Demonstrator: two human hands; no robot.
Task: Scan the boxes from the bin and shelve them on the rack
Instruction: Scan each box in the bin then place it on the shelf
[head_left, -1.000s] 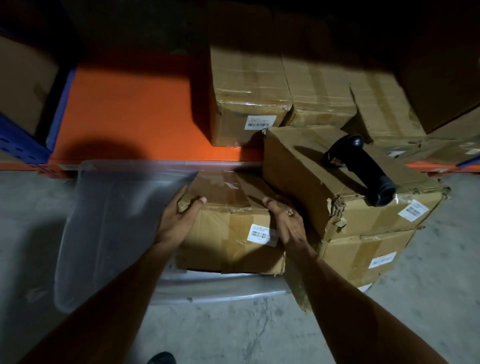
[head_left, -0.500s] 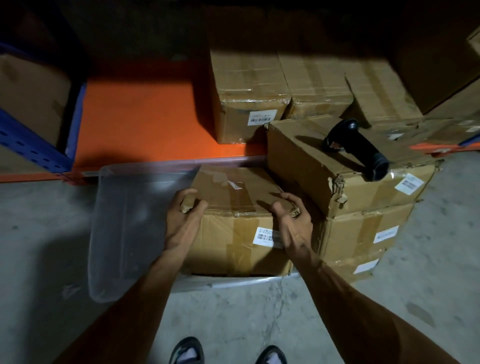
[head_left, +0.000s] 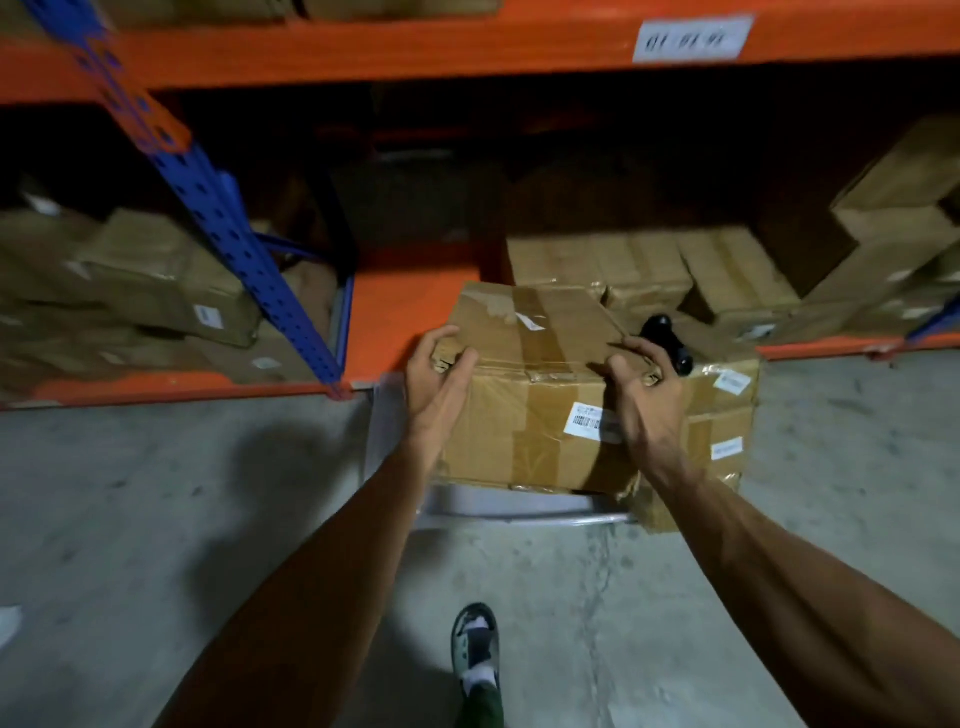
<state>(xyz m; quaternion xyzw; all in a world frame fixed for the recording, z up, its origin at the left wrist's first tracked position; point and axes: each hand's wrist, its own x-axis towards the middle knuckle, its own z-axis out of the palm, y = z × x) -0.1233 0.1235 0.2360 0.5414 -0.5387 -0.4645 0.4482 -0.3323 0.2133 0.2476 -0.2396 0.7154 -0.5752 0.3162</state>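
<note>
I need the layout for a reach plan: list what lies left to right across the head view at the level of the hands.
Blue upright → left hand → held box → right hand → scanner → stacked boxes.

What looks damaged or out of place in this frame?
The held box has crushed top corners and peeling tape where the left hand and right hand grip it. The black scanner lies loose atop the stacked boxes beside it.

My two bare forearms, no sleeves, left hand (head_left: 434, 387), right hand (head_left: 647, 402), at six o'clock my foot (head_left: 475, 647) in a sandal over a light sock, dark green trouser cuff.
</note>
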